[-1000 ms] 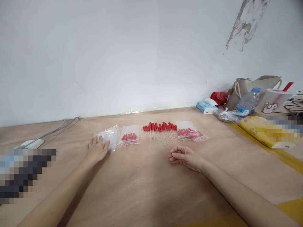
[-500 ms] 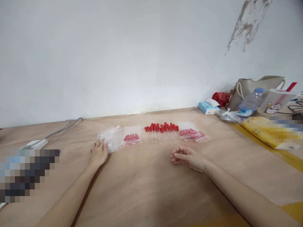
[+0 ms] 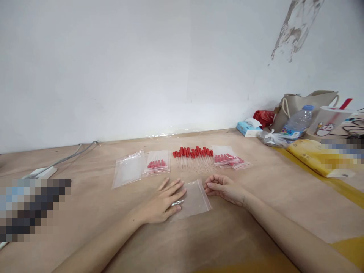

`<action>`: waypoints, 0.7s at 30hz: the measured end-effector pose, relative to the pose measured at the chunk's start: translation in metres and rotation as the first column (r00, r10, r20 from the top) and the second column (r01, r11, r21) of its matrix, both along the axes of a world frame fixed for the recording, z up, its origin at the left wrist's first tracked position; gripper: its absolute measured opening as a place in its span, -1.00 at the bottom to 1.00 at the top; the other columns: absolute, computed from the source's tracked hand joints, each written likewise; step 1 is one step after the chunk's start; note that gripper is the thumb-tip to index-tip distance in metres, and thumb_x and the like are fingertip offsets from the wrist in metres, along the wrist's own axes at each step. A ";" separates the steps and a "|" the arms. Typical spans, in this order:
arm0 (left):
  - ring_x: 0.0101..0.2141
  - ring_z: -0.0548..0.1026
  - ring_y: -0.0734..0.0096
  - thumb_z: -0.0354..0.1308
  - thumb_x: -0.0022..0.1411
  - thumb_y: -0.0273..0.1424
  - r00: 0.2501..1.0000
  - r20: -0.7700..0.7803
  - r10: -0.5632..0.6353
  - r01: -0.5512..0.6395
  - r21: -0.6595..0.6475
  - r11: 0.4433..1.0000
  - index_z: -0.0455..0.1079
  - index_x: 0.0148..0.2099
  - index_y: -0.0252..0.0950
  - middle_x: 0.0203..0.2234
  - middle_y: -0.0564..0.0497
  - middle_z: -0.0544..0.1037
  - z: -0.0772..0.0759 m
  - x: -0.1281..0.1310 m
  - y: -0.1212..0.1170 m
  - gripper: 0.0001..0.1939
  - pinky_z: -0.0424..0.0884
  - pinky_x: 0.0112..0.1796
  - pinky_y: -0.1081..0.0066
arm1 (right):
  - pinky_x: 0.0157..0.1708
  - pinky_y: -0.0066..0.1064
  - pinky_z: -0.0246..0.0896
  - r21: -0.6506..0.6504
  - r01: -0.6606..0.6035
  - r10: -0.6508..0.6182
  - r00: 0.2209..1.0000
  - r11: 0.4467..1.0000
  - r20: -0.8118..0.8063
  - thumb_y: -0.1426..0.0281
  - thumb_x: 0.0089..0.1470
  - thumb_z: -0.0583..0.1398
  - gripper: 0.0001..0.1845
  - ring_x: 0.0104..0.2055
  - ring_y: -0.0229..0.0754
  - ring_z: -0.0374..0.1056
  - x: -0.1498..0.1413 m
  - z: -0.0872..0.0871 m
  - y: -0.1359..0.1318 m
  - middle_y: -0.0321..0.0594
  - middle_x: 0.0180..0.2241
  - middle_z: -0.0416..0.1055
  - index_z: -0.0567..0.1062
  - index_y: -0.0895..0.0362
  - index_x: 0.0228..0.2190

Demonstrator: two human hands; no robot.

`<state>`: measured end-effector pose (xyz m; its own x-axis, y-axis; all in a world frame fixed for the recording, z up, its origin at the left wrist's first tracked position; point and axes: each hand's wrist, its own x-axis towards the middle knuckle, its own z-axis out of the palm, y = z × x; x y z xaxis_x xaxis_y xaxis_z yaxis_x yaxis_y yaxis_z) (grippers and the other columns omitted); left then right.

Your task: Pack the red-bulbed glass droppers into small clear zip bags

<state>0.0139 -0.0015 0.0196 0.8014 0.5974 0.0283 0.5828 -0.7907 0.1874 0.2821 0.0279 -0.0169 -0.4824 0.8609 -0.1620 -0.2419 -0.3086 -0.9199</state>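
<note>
A clear zip bag (image 3: pixel 195 201) lies flat on the table in front of me, its zip edge to the right. My left hand (image 3: pixel 163 201) rests on the bag's left part with the fingers spread. My right hand (image 3: pixel 224 188) lies on its side by the zip edge, fingers loosely curled and plainly nothing held; whether its fingertips touch the bag I cannot tell. Beyond the hands is a row of red-capped clear droppers (image 3: pixel 195 157). Filled bags of red-capped droppers (image 3: pixel 156 163) lie left of it, and more filled bags (image 3: pixel 227 157) lie right.
Flat clear bags (image 3: pixel 129 168) lie at the left. A cable (image 3: pixel 71 155) runs to a white power strip (image 3: pixel 44 173). At the right stand a tissue pack (image 3: pixel 248 128), a bottle (image 3: pixel 298 121), a cup (image 3: pixel 327 121), a grey bag (image 3: pixel 307 100) and a yellow packet (image 3: pixel 313 155). A wall closes the back.
My left hand has moved right from the stack of bags, and one clear bag now lies under it before my right hand. My right hand has stayed nearly still.
</note>
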 end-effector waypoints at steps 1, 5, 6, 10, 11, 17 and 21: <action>0.21 -0.17 0.17 -0.15 0.32 -0.20 1.000 0.005 0.023 -0.023 0.014 1.000 -0.17 0.28 -0.17 0.23 -0.05 -0.11 -0.002 -0.001 0.001 -0.46 -0.22 0.13 -0.03 | -0.22 -0.33 0.26 0.008 0.009 -0.009 1.000 1.000 0.013 0.31 -0.25 0.33 -0.69 -0.38 -0.29 0.38 0.000 0.001 -0.001 -0.28 -0.43 0.42 0.35 0.17 -0.49; 0.21 -0.12 0.17 -0.13 0.31 -0.18 1.000 -0.003 0.019 -0.019 0.007 1.000 -0.15 0.27 -0.11 0.23 -0.04 -0.08 -0.005 -0.009 -0.003 -0.46 -0.18 0.13 -0.02 | -0.45 -0.42 0.26 0.153 0.007 -0.058 0.942 0.988 0.329 0.29 -0.17 0.26 -0.76 -0.53 -0.32 0.32 0.000 0.013 0.004 -0.34 -0.58 0.37 0.35 0.16 -0.49; 0.21 -0.10 0.18 -0.14 0.31 -0.19 1.000 -0.008 0.007 -0.008 0.000 1.000 -0.14 0.27 -0.09 0.23 -0.03 -0.06 -0.005 -0.010 -0.005 -0.48 -0.17 0.13 -0.02 | -0.52 -0.46 0.21 0.237 -0.015 -0.095 0.889 0.971 0.448 0.30 -0.14 0.23 -0.81 -0.58 -0.33 0.28 -0.001 0.018 0.009 -0.36 -0.63 0.34 0.36 0.16 -0.50; 0.20 -0.07 0.19 -0.13 0.31 -0.22 1.000 0.015 -0.001 0.001 0.007 1.000 -0.07 0.25 -0.08 0.22 -0.02 -0.03 -0.011 -0.009 -0.007 -0.52 -0.13 0.13 -0.01 | -0.49 -0.49 0.15 0.610 -0.096 -0.468 0.552 0.786 0.690 0.43 -0.13 0.17 -0.91 -0.52 -0.29 0.31 -0.009 0.036 0.051 -0.30 -0.61 0.38 0.44 0.17 -0.59; 0.20 -0.06 0.18 -0.11 0.30 -0.22 0.999 0.041 0.008 -0.009 0.022 1.000 -0.04 0.24 -0.10 0.22 -0.04 -0.01 -0.013 -0.008 -0.007 -0.52 -0.12 0.12 -0.01 | -0.43 -0.49 0.17 0.653 -0.083 -0.556 0.450 0.753 0.699 0.44 -0.13 0.16 -0.91 -0.48 -0.27 0.33 -0.012 0.039 0.065 -0.28 -0.58 0.41 0.46 0.16 -0.59; 0.01 0.26 0.21 -0.04 0.26 -0.37 0.943 0.326 0.063 -0.098 0.093 0.991 0.30 0.03 -0.22 -0.03 -0.12 0.34 -0.022 -0.009 -0.010 -0.70 0.19 0.00 0.12 | -0.18 -0.38 0.16 0.704 0.032 -0.687 0.254 0.710 0.681 0.38 0.00 0.07 -0.69 -0.17 -0.13 0.33 -0.038 0.034 0.137 -0.05 -0.22 0.42 0.48 0.21 -0.22; -0.13 0.35 0.29 -0.03 0.25 -0.43 0.923 0.379 0.064 -0.087 0.044 0.995 0.33 -0.01 -0.24 -0.14 -0.11 0.39 -0.024 -0.008 -0.012 -0.73 0.30 -0.11 0.24 | -0.16 -0.24 0.16 0.691 0.058 -0.690 0.166 0.720 0.705 0.31 0.00 0.08 -0.66 -0.13 0.01 0.31 -0.050 0.031 0.151 0.12 -0.06 0.26 0.48 0.24 -0.24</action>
